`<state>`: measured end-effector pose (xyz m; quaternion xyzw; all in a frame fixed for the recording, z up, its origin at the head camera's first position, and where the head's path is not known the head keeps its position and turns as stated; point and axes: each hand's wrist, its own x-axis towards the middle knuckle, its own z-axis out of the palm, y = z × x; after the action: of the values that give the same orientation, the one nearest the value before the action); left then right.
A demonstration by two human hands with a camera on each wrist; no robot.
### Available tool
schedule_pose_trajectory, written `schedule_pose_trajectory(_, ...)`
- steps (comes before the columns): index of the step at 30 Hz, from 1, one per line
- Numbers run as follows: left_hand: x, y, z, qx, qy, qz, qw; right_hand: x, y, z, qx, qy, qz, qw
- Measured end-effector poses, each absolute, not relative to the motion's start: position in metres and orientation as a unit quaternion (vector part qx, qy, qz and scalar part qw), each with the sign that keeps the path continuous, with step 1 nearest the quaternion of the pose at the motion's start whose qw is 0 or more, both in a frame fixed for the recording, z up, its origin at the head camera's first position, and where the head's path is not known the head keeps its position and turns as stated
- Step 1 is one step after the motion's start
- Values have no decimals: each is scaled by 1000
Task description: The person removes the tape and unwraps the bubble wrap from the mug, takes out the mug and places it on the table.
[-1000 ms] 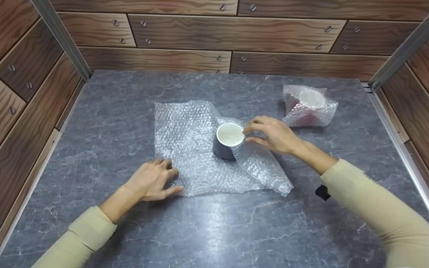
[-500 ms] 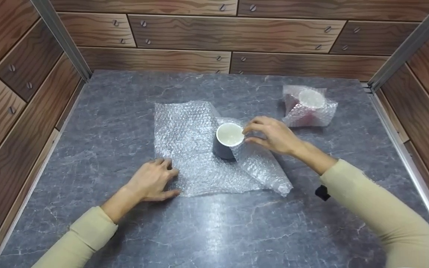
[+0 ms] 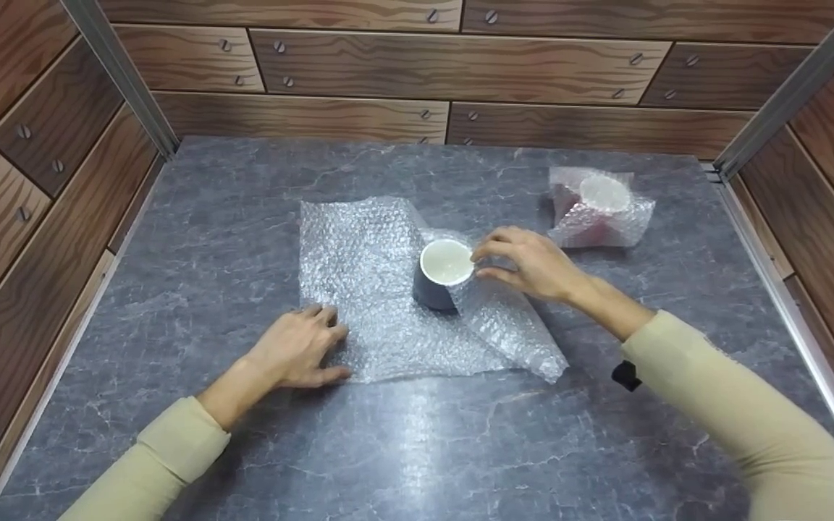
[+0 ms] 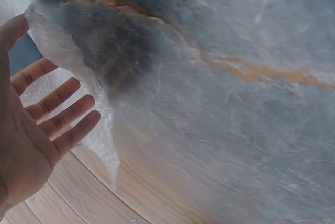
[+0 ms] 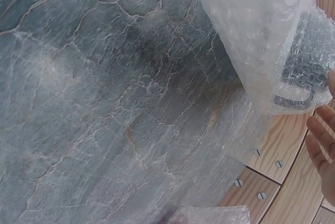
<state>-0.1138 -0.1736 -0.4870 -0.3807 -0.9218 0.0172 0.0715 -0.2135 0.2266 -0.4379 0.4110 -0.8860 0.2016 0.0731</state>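
A dark mug with a white rim (image 3: 447,263) stands upright on a sheet of bubble wrap (image 3: 366,275). One flap of the wrap (image 3: 511,322) is folded up against the mug's right side. At that side my right hand (image 3: 533,264) holds the flap by the rim, thumb and fingers bent; the right wrist view catches the dark mug (image 5: 306,51) through the wrap. My left hand (image 3: 301,351) rests at the sheet's lower left edge, fingers spread. In the left wrist view its fingers (image 4: 57,98) are nearly straight beside the wrap (image 4: 99,124).
A reddish object with a pale round top, wrapped in bubble wrap (image 3: 601,208), sits at the back right of the grey marbled table (image 3: 243,181). Wood-patterned panels (image 3: 460,65) and metal posts (image 3: 127,79) border the table at the back and sides.
My left thumb has slid very slightly left along the edge of the wrap. The right hand, the mug and the wrapped object have stayed in place.
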Motion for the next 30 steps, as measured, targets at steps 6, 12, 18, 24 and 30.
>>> schedule_pose_trajectory(6,-120,-166,-478,-392,-917,10,75,-215,227,-438,416,-883,201,78)
schedule_pose_trajectory(12,-127,-152,-468,-399,-914,7,68,-215,227,-439,417,-884,199,79)
schedule_pose_trajectory(18,-139,-137,-459,-411,-907,-20,91,-214,227,-440,414,-885,197,83)
schedule_pose_trajectory(24,-153,-124,-451,-434,-890,-61,129,-213,227,-440,414,-884,199,86)
schedule_pose_trajectory(30,-166,-114,-446,-441,-881,-81,148,-214,227,-442,419,-881,201,93)
